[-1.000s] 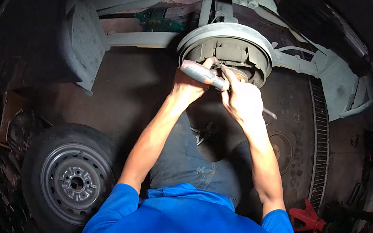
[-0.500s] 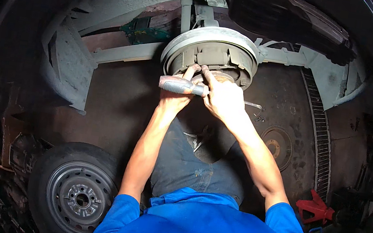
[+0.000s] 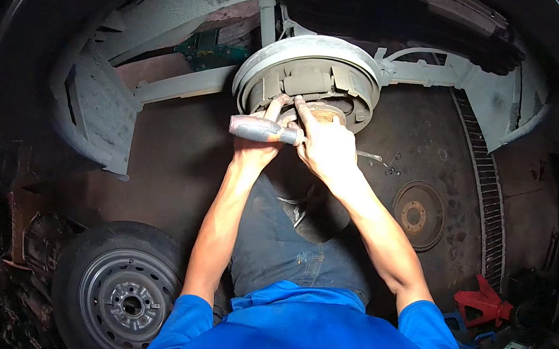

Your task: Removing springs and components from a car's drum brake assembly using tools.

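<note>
A drum brake assembly [image 3: 308, 81] hangs in front of me, its shoes and a small coil spring [image 3: 311, 97] exposed beneath the round pale backing plate. My left hand [image 3: 263, 129] reaches up to it, fingers bent close together beside the spring; what they grip is hidden. In the curled fingers of my right hand [image 3: 330, 149] lies a long-shanked hand tool [image 3: 257, 128] with a thick grey and reddish handle. That handle crosses in front of my left hand, and its metal shank comes out on the right. My right index finger points to the spring's left end.
On the floor at lower left lies a tyre on a steel wheel [image 3: 127, 302]. A rusty brake drum [image 3: 419, 216] and small loose parts [image 3: 393, 166] are at right, beside a floor grate [image 3: 484, 183]. A red jack stand [image 3: 483, 302] stands further right. Pale axle beams [image 3: 188, 81] flank the brake.
The view has shifted slightly, with the brake and both hands now a little further left in it. Both hands stay at the spring, and the tool remains in my right hand.
</note>
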A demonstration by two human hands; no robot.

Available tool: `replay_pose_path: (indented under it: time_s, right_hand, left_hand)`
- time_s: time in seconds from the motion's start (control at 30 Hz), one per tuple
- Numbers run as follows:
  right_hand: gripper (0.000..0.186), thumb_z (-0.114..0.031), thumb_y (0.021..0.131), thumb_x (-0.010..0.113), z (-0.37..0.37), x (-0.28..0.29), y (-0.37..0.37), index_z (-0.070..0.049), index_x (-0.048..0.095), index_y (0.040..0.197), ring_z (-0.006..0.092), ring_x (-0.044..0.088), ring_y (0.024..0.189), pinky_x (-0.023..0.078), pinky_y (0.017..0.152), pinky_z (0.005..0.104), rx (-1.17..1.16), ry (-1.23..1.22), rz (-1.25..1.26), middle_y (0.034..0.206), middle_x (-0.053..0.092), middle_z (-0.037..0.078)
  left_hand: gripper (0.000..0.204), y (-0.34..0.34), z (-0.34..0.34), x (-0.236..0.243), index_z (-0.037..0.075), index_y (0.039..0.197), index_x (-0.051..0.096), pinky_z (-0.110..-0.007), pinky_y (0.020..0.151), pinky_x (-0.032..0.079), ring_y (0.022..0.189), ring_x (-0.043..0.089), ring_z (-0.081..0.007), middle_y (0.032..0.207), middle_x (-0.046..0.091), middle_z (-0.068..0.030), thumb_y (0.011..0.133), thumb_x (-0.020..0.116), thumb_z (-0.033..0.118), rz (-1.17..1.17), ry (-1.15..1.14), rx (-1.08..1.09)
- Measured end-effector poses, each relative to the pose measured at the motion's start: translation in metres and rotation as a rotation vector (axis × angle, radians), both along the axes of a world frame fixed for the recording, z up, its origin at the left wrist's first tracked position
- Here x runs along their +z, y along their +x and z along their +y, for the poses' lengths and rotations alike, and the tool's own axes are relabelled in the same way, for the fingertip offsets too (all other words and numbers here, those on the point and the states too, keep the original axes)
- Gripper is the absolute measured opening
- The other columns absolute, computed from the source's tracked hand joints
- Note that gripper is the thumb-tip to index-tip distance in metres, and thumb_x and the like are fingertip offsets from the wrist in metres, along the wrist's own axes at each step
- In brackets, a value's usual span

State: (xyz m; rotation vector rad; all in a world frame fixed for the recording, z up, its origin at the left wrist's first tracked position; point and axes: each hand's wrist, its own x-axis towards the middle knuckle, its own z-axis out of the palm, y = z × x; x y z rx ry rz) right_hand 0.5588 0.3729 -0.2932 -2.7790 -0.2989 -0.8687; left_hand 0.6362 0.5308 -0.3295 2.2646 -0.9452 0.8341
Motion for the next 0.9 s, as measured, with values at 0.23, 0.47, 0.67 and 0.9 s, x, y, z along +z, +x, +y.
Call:
replay_pose_path:
  time_s: [0.23, 0.47, 0.67, 0.9]
  right_hand:
    - [0.054, -0.019, 0.077, 0.07, -0.011, -0.003, 0.002, -0.012, 0.061, 0.13, 0.0285, 0.065, 0.062, 0.053, 0.06, 0.0371, 0.081, 0.222, 0.012, 0.071, 0.066, 0.017]
    - [0.024, -0.003, 0.086, 0.05, -0.025, 0.022, -0.078, 0.003, 0.066, 0.103, 0.0235, 0.063, 0.089, 0.05, 0.08, 0.0358, 0.36, 0.816, -0.164, 0.098, 0.064, 0.017]
    - [0.021, 0.006, 0.093, 0.054, -0.014, 0.041, -0.101, 0.003, 0.064, 0.111, 0.0217, 0.065, 0.098, 0.052, 0.086, 0.0302, 0.38, 0.953, -0.054, 0.112, 0.066, 0.014]
    - [0.021, 0.007, 0.088, 0.06, -0.019, 0.048, -0.061, 0.0, 0.066, 0.106, 0.0225, 0.069, 0.089, 0.056, 0.079, 0.0304, 0.398, 0.776, -0.157, 0.103, 0.069, 0.012]
  left_hand:
    - [0.035, -0.003, -0.003, 0.004, 0.009, 0.111, 0.068, -0.041, 0.056, 0.049, 0.057, 0.062, -0.0294, 0.059, 0.058, -0.0089, 0.079, 0.073, 0.022, -0.158, 0.063, 0.03]
    - [0.033, -0.012, -0.006, 0.017, 0.014, 0.118, 0.063, -0.041, 0.055, 0.051, 0.059, 0.066, -0.0313, 0.064, 0.064, -0.0134, 0.086, 0.068, 0.02, 0.069, -0.078, 0.109]
    - [0.034, -0.015, -0.003, 0.018, 0.015, 0.118, 0.063, -0.041, 0.055, 0.051, 0.059, 0.066, -0.0313, 0.065, 0.064, -0.0135, 0.085, 0.069, 0.018, 0.102, -0.098, 0.089]
    - [0.034, -0.015, -0.005, 0.014, 0.016, 0.119, 0.063, -0.04, 0.055, 0.051, 0.058, 0.066, -0.0308, 0.063, 0.063, -0.0128, 0.086, 0.069, 0.02, 0.11, -0.105, 0.099]
